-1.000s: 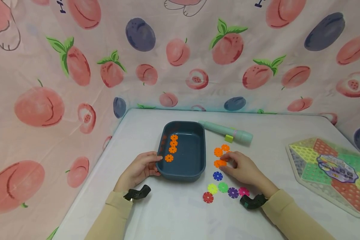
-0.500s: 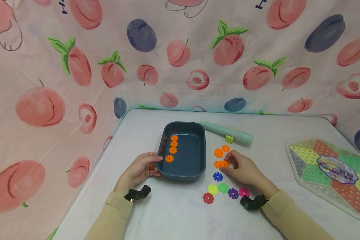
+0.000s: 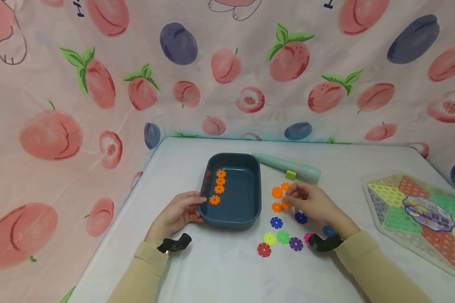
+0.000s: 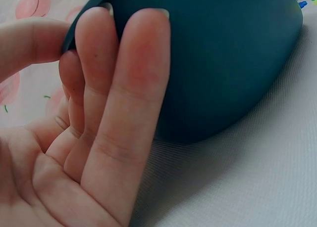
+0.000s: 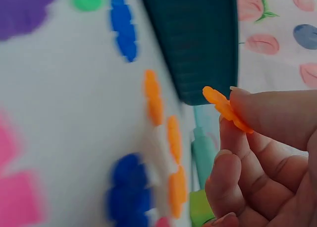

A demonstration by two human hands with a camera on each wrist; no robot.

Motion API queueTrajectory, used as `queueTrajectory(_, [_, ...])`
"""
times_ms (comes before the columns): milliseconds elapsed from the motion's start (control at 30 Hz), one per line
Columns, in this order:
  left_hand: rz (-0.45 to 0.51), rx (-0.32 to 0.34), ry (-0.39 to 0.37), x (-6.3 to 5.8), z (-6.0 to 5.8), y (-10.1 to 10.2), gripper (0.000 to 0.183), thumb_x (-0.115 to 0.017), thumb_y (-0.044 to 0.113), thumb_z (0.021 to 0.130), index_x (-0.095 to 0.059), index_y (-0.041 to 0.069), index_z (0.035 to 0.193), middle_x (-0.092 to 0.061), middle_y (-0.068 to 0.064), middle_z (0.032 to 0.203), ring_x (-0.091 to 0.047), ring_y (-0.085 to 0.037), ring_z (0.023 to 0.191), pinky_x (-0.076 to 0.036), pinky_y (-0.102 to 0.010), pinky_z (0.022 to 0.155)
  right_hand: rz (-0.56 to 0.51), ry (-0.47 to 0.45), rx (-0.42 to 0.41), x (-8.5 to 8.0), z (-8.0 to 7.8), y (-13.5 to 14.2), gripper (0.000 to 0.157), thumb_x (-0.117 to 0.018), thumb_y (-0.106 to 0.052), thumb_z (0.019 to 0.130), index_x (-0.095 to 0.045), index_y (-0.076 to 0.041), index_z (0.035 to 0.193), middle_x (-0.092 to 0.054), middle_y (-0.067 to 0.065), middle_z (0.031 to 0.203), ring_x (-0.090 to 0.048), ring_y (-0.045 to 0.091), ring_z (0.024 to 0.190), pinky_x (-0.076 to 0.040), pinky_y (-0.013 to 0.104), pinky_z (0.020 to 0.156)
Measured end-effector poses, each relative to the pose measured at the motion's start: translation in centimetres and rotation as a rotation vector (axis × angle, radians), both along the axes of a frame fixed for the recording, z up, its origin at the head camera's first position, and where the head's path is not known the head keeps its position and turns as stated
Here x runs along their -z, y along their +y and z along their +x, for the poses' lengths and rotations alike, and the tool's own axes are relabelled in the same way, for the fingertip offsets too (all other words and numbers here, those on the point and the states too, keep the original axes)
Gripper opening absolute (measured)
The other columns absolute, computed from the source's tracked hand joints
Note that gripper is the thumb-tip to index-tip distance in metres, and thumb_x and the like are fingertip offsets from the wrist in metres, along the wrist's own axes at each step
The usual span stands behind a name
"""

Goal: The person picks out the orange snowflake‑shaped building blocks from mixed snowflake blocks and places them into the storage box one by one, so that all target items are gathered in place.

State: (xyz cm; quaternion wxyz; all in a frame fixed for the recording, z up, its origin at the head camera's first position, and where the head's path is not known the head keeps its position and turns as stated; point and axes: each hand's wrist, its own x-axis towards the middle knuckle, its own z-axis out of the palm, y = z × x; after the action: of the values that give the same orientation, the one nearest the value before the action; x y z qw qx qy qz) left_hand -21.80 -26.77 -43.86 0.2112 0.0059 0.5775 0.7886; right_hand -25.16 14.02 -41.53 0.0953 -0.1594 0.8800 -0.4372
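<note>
A dark teal tray (image 3: 236, 198) stands mid-table with several orange snowflake-shaped discs (image 3: 214, 200) along its left side. My left hand (image 3: 176, 212) holds the tray's left edge, thumb over the rim. In the left wrist view, fingers (image 4: 143, 54) lie against the tray's outer wall (image 4: 228, 64). To the right of the tray, my right hand (image 3: 314, 204) pinches one orange snowflake disc (image 5: 218, 101) between thumb and fingers, above the table. Other orange discs (image 3: 277, 192) lie beside and partly behind that hand.
Nearer to me lie loose discs: blue (image 3: 276, 222), yellow (image 3: 269, 238), green (image 3: 283, 237), purple (image 3: 296, 244) and red (image 3: 264, 250). Behind them rests a pale green tube-shaped object (image 3: 284, 164) by a small lime block (image 3: 290, 175). A hexagonal board (image 3: 421, 219) is at right.
My right hand has lifted off the table and shifted slightly right, taking an orange disc with it. Blue discs under its palm and wrist have come into view. The left hand keeps its place.
</note>
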Motion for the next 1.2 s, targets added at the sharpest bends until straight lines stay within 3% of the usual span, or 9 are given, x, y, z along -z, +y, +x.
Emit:
queueTrajectory(300, [-0.006, 0.006, 0.0, 0.1, -0.2, -0.1, 0.017, -0.069, 0.015, 0.097, -0.063, 0.002, 0.104, -0.071, -0.012, 0.088, -0.064, -0.016, 0.06, -0.062, -0.033, 0.068, -0.025, 0.008, -0.034, -2.6, -1.7, -2.3, 0.026, -0.073, -0.031, 0.097, -0.066, -0.011, 0.111, -0.067, 0.008, 0.099, -0.063, 0.031, 0.089, -0.057, 0.033, 0.072])
queueTrajectory(500, [-0.001, 0.005, -0.001, 0.0, -0.1, 0.0, 0.007, -0.066, 0.012, 0.098, -0.064, 0.006, 0.1, -0.071, -0.009, 0.084, -0.064, -0.015, 0.058, -0.062, -0.034, 0.067, -0.029, -0.066, -0.045, -4.0, -3.8, -4.5, 0.033, -0.072, -0.041, 0.097, -0.068, -0.014, 0.115, -0.07, 0.011, 0.105, -0.063, 0.039, 0.1, -0.056, 0.051, 0.085])
queueTrajectory(700, [0.005, -0.001, 0.002, 0.1, 0.0, 0.0, 0.004, -0.064, 0.011, 0.099, -0.063, 0.008, 0.097, -0.069, -0.008, 0.081, -0.063, -0.015, 0.058, -0.062, -0.034, 0.066, 0.023, -0.046, -0.088, -5.1, -5.6, -7.6, 0.031, -0.071, -0.047, 0.096, -0.073, -0.018, 0.108, -0.074, 0.004, 0.103, -0.062, 0.032, 0.099, -0.053, 0.045, 0.088])
queueTrajectory(833, [0.017, -0.002, 0.0, 0.3, 0.1, 0.0, 0.003, -0.063, 0.01, 0.099, -0.064, 0.008, 0.097, -0.069, -0.007, 0.08, -0.062, -0.014, 0.058, -0.062, -0.034, 0.066, 0.047, -0.046, -0.141, -5.2, -6.5, -9.7, 0.023, -0.072, -0.043, 0.096, -0.075, -0.021, 0.103, -0.074, 0.004, 0.1, -0.063, 0.029, 0.092, -0.055, 0.041, 0.082])
queueTrajectory(933, [0.024, -0.001, 0.001, 0.3, 0.0, 0.1, 0.003, -0.063, 0.01, 0.099, -0.065, 0.008, 0.099, -0.069, -0.007, 0.08, -0.062, -0.014, 0.058, -0.062, -0.034, 0.066, 0.044, -0.066, -0.168, -5.3, -6.9, -10.9, 0.019, -0.075, -0.04, 0.094, -0.076, -0.022, 0.101, -0.073, 0.002, 0.095, -0.065, 0.034, 0.089, -0.056, 0.042, 0.079])
queueTrajectory(1200, [0.029, -0.005, 0.002, 0.1, 0.0, -0.1, 0.004, -0.062, 0.007, 0.099, -0.064, 0.005, 0.102, -0.069, -0.008, 0.08, -0.062, -0.013, 0.057, -0.062, -0.034, 0.065, 0.059, -0.093, -0.219, -5.4, -7.4, -13.7, 0.015, -0.078, -0.027, 0.094, -0.075, -0.016, 0.104, -0.075, 0.002, 0.094, -0.07, 0.036, 0.091, -0.057, 0.046, 0.083])
